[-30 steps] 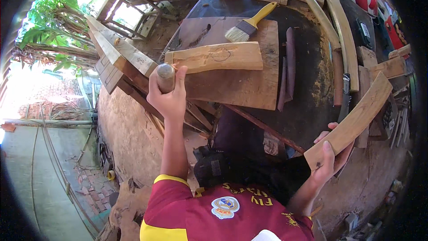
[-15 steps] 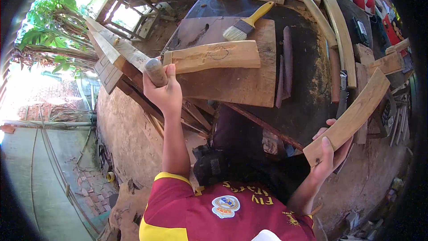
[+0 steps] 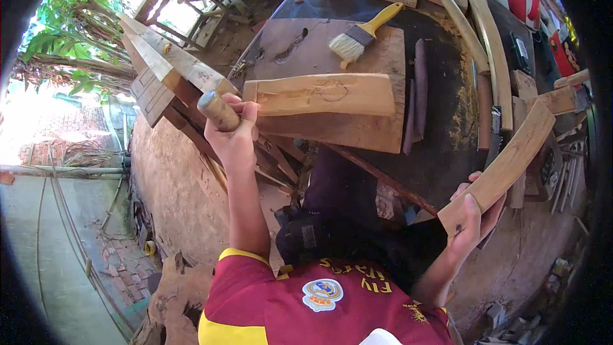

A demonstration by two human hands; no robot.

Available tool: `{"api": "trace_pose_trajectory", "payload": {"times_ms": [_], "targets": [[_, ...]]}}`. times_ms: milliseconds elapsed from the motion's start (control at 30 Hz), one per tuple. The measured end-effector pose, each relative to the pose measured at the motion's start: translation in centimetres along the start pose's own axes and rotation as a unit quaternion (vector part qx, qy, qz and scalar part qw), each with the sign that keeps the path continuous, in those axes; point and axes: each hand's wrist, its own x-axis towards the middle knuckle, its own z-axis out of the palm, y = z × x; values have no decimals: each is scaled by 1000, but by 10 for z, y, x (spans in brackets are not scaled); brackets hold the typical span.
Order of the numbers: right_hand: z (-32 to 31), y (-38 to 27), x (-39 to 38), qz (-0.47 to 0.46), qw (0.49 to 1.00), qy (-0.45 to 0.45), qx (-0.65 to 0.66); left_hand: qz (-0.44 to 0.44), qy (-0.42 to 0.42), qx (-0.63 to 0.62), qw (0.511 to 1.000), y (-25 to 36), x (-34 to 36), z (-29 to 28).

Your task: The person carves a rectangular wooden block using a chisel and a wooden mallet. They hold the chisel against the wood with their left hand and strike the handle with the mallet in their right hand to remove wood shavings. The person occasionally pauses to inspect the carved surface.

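Observation:
My left hand (image 3: pixel 233 131) is closed round a thick, round wooden handle (image 3: pixel 219 111), whose far end is hidden by the hand. Its fingers are right by the left end of a carved wooden piece (image 3: pixel 357 94), with a rough hollow near that end and a pencilled loop on top. This piece lies on a flat wooden board (image 3: pixel 332 133). At the right, my right hand (image 3: pixel 472 220) grips the lower end of a curved, smooth wooden piece (image 3: pixel 511 160), thumb on its face. A yellow-handled paintbrush (image 3: pixel 367 35) rests on the board beyond the carved piece.
Two dark narrow strips (image 3: pixel 419 89) lie right of the board on the dark table (image 3: pixel 447 115). Farther right are a hammer (image 3: pixel 450 16), a long curved wooden piece (image 3: pixel 491 57) and a dark-handled knife (image 3: pixel 495 131). Wooden beams (image 3: pixel 175 76) project at the left.
The carved piece has shifted slightly toward me and to the right on the board. The round handle in my left hand now tilts more to the left. My right hand keeps its hold.

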Motion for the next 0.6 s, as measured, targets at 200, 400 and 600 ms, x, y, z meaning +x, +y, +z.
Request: {"api": "trace_pose_trajectory", "payload": {"times_ms": [200,400,600], "targets": [[3,1,0,-5,1000,12,-2,41,-37,-88,995,6,-9,1],[10,-3,-1,-17,1000,17,-9,145,0,231,962,24,-12,-25],[6,0,0,-18,1000,8,-6,128,-41,332,933,33,-22,-35]]}}
